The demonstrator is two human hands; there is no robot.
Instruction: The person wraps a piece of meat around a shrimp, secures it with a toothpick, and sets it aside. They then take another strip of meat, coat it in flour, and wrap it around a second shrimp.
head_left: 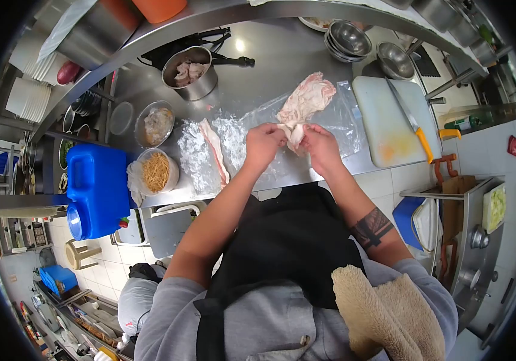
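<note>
My left hand (265, 146) and my right hand (320, 149) are both closed, pinching the near end of a pale, floppy piece of raw meat (308, 98). The held end (295, 135) looks folded or twisted between my fingers. Beyond my hands, the wider pinkish part lies on a clear plastic sheet (345, 120) over the steel counter. A long strip of raw meat with a pink edge (215, 150) rests to the left on crumpled plastic film (195, 157). Its near end reaches the counter's front edge, close to my left forearm.
On the right, a knife with a yellow handle (421, 144) lies on a white cutting board (369, 108). A steel pot (199, 90) holding meat chunks, a bowl (141, 129) and a tub of yellow shreds (171, 177) stand left. Metal bowls (349, 39) sit at the back.
</note>
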